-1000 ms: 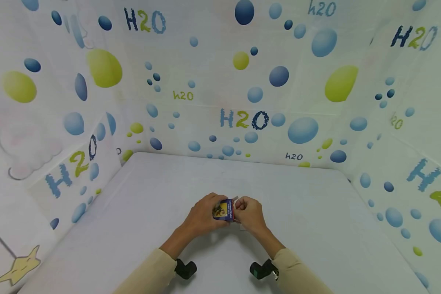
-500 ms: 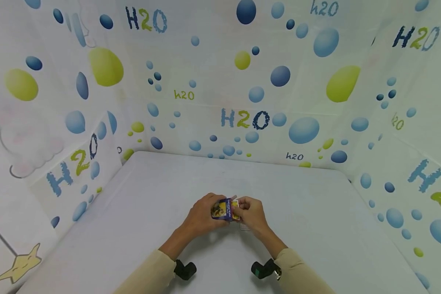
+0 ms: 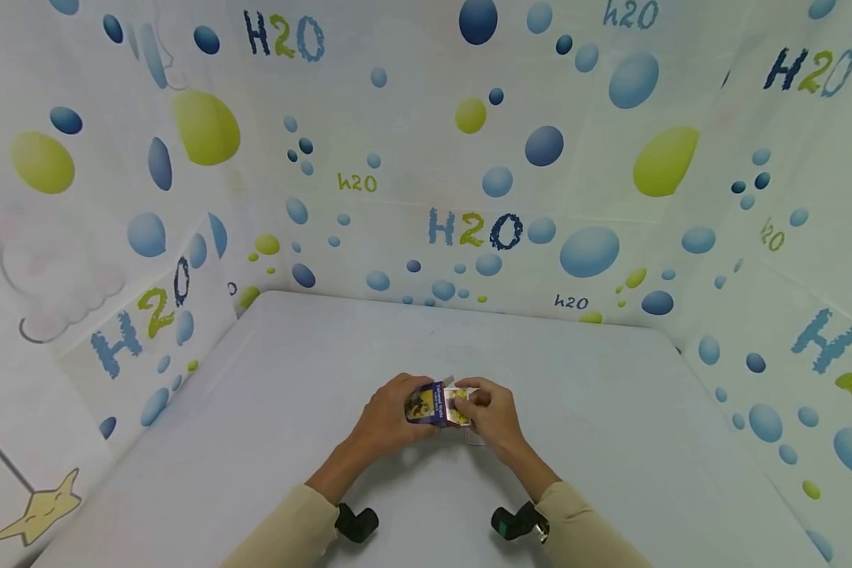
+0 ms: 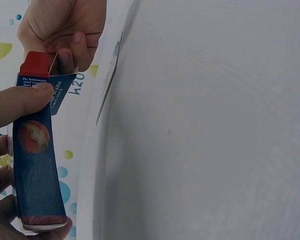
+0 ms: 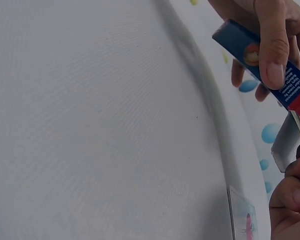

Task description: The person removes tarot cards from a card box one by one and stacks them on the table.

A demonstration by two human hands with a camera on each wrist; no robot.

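My left hand (image 3: 386, 412) grips a dark blue tarot card box (image 3: 422, 405), its thumb along the narrow side in the left wrist view. At the box's right end the mouth is open, with a red tab (image 4: 35, 64) and a blue flap (image 4: 62, 92) standing out. A colourful tarot card (image 3: 457, 407) sticks partway out of that mouth. My right hand (image 3: 495, 412) pinches this card, thumb on its face. Whether more than one card is between the fingers I cannot tell. The left wrist view shows the card edge-on, as a thin line by the right fingers.
Another card (image 3: 476, 436) lies on the white table (image 3: 312, 355) under the right hand, seen nearly edge-on in the left wrist view. White walls (image 3: 397, 118) with blue and green bubble prints stand behind and at both sides. Black wrist cameras (image 3: 357, 522) sit at both cuffs.
My right hand has moved to the right, away from the box. A card, hidden at first, has slid partway out with it. The left hand and box have shifted slightly left.
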